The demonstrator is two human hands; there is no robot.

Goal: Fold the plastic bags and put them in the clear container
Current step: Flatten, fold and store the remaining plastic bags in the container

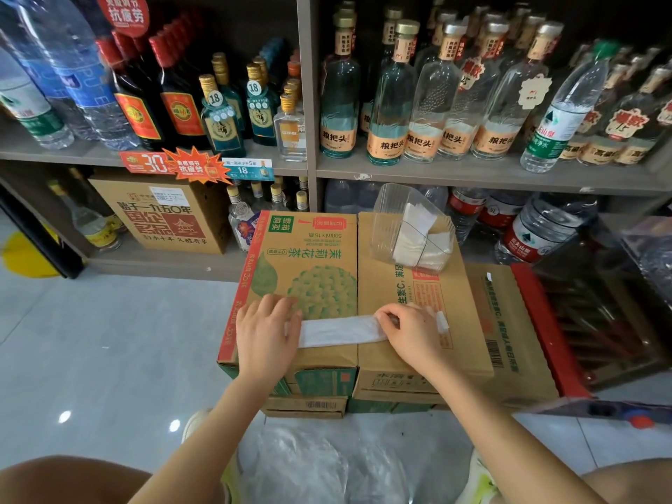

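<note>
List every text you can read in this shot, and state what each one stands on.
"18": teal bottle's neck tag.
"30": red shelf tag.
"抗疲劳": orange starburst sign.
"粮把头": clear bottle.
"茉莉花茶" and "500ml×15瓶", both upside down: cardboard carton.
Barcode digits and the cartons' other fine print: too small to read.

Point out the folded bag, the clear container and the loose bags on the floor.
Folded bag (342, 331): head view, middle of the strip.
Container (386, 227): head view, left wall.
Loose bags (327, 463): head view, middle of the pile.
</note>
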